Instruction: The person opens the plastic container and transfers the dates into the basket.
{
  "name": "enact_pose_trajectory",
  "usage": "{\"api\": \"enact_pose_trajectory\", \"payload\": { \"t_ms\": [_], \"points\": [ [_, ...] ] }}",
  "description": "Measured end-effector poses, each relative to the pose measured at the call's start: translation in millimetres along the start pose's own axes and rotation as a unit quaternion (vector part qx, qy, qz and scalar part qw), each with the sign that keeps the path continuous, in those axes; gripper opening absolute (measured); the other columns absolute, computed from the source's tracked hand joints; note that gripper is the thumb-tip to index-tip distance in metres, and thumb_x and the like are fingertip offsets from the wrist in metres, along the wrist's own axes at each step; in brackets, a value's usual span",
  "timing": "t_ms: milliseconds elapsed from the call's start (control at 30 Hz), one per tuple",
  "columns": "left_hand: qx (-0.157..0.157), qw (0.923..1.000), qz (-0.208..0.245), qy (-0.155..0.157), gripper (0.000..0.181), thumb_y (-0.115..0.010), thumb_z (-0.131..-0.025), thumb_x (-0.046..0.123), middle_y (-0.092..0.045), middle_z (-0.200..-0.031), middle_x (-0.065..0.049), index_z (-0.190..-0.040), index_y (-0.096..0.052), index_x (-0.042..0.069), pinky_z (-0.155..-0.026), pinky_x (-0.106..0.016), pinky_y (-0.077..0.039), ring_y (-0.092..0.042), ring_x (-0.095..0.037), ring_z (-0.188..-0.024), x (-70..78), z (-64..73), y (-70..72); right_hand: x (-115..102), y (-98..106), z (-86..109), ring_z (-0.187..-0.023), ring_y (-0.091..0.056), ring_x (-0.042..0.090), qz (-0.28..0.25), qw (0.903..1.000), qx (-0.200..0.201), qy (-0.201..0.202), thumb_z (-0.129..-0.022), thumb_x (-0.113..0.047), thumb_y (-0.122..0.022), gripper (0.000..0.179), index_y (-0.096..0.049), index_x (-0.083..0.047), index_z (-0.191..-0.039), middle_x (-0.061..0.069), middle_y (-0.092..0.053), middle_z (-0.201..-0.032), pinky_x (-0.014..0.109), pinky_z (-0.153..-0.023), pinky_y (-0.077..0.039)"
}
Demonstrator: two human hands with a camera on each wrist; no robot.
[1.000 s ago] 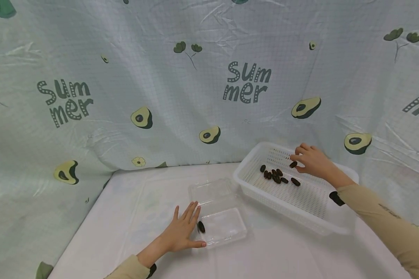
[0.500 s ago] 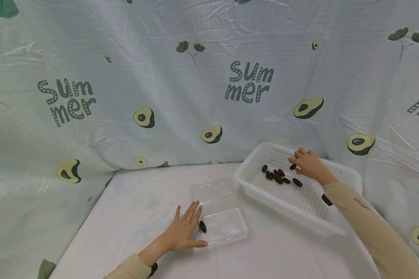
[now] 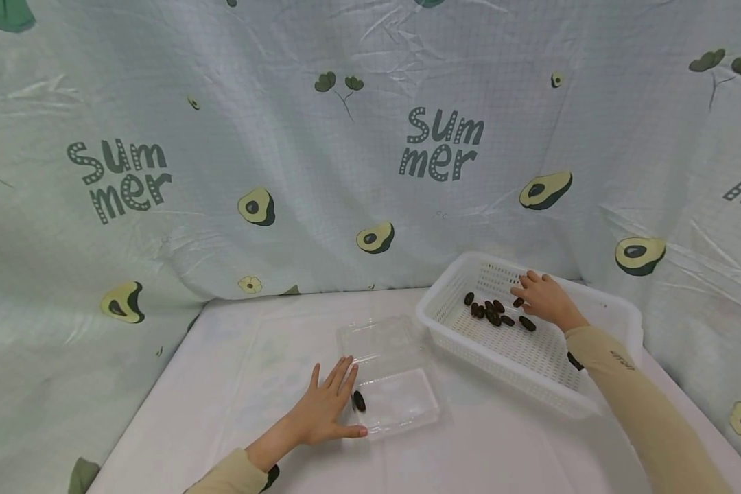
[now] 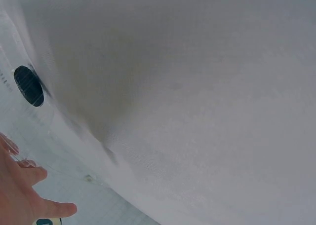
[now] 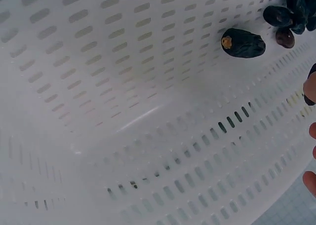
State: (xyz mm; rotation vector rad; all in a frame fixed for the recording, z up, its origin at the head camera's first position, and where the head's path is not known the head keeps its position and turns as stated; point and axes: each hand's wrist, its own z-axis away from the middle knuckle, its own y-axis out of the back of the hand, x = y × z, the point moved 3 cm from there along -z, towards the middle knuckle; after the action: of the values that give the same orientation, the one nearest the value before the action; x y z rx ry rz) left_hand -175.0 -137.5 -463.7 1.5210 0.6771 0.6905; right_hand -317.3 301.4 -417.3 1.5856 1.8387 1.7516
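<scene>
My left hand (image 3: 323, 412) lies with fingers spread at the left edge of a clear plastic clamshell box (image 3: 401, 401), its lid folded back flat. One dark date (image 3: 359, 401) lies inside the box, near that hand; the left wrist view also has this date (image 4: 28, 86). Over the white perforated basket (image 3: 500, 363), my right hand (image 3: 548, 302) pinches another dark date (image 3: 519, 302) between thumb and fingers. At the right wrist view's edge, only the fingertips and part of the pinched date (image 5: 310, 99) show. Several loose dates (image 3: 492, 318) lie on the basket floor.
The basket stands at the back right of a table (image 3: 272, 357) with a white cover. Behind it hangs a pale curtain (image 3: 321, 158) printed with avocados and lettering. A single date (image 5: 243, 43) lies apart from the cluster in the basket.
My right hand has moved slightly down into the basket, still pinching the date, and its forearm has swung inward. My left hand keeps its place at the box.
</scene>
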Motion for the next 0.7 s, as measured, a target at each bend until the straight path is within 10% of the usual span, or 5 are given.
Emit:
{"api": "enact_pose_trajectory", "payload": {
  "t_ms": [700],
  "points": [
    [-0.01,0.9999,0.008,0.007,0.102,-0.038,-0.076,0.074,-0.007,-0.15,-0.018,-0.144,-0.009,0.002,-0.099,-0.065,-0.013,-0.009,-0.031,-0.139,-0.1,-1.0,0.8,3,13,1.1,-0.072,-0.046,0.023,-0.005,0.9994,0.034,0.01,-0.067,-0.018,-0.077,0.026,-0.061,-0.013,-0.086,0.007,-0.052,-0.078,0.034,-0.054,-0.041]
  ]
}}
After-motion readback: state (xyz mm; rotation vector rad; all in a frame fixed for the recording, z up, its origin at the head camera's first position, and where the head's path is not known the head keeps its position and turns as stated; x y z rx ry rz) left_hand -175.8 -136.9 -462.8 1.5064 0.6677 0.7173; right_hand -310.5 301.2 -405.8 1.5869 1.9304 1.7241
